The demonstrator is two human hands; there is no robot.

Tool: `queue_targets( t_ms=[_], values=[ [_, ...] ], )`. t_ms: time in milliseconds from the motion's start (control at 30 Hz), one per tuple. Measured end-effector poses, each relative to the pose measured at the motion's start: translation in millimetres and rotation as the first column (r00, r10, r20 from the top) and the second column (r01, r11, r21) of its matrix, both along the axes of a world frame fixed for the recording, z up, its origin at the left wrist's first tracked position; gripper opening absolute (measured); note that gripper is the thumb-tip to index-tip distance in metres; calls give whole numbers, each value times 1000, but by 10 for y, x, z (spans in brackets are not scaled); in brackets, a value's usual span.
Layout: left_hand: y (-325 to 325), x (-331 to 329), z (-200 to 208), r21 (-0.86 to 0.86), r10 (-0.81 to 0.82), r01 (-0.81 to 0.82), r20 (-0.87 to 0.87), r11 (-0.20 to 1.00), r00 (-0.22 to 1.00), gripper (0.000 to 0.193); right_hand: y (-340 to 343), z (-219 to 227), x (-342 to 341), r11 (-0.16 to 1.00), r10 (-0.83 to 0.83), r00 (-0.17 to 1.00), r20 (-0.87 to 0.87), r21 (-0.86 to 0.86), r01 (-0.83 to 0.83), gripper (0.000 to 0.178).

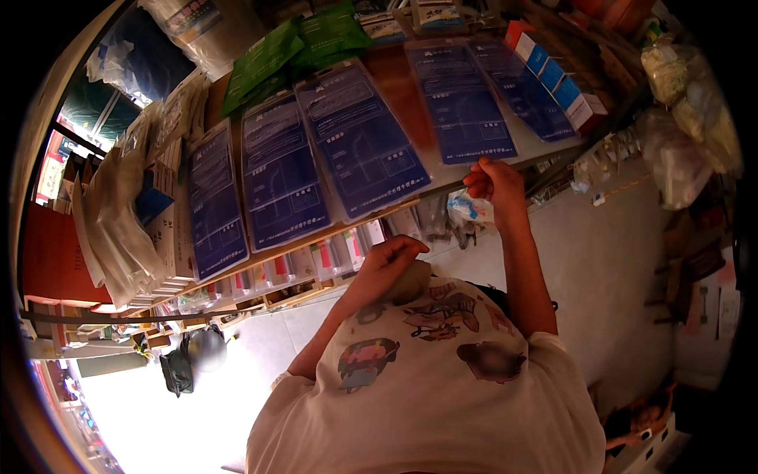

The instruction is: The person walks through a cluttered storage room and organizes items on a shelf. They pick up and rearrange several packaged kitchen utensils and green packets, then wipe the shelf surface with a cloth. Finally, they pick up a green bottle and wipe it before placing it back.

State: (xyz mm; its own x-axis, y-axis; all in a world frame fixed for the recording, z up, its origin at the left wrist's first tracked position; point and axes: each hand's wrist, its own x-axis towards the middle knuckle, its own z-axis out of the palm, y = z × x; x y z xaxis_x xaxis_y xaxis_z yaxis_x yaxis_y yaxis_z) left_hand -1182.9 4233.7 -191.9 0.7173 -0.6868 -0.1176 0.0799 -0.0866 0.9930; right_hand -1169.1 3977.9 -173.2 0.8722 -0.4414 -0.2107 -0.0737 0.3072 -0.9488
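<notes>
My right hand point(499, 189) is closed, with its fingers curled and the thumb side at the lower edge of a blue printed card in a clear sleeve point(462, 107). Whether it grips that edge is unclear. In front of my shirt is my left hand point(391, 262), its fingers bent and held together, the palm hidden. Near it, on the shelf top, lies another blue sleeved card point(359, 142). More cards of this kind, one in the middle point(282, 170) and one at the left point(215, 205), form a row with it. A further card point(525, 95) lies to the right, partly under boxes.
Green packets point(264, 67) lie behind the cards. Blue, white and red small boxes point(557, 79) stand at the right. Stacked pale packets point(118, 221) rise at the left beside a red box point(59, 257). Plastic bags point(675, 158) hang at far right. Below the shelf edge are packaged goods point(324, 257).
</notes>
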Motion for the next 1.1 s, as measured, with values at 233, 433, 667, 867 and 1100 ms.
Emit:
queue_targets(
  t_ms=[233,433,667,867,1100],
  values=[
    [-84,42,-31,-15,-26,26,16,1000,1000,23,5,18,-29,995,93,995,-33,-31,-94,27],
    [-166,85,-28,-6,-13,13,9,1000,1000,22,-112,-5,-35,983,178,984,-31,-38,-179,30],
    [-222,150,-9,29,23,-24,34,999,999,20,-345,274,-249,896,278,954,-113,-329,-300,27],
    [-256,186,-75,23,45,-45,5,999,999,20,-851,476,-249,550,-97,974,203,-805,222,27],
    [-313,213,-96,37,70,-71,10,997,997,21,-1564,106,-21,-116,-75,991,114,-988,105,52]
  ],
)
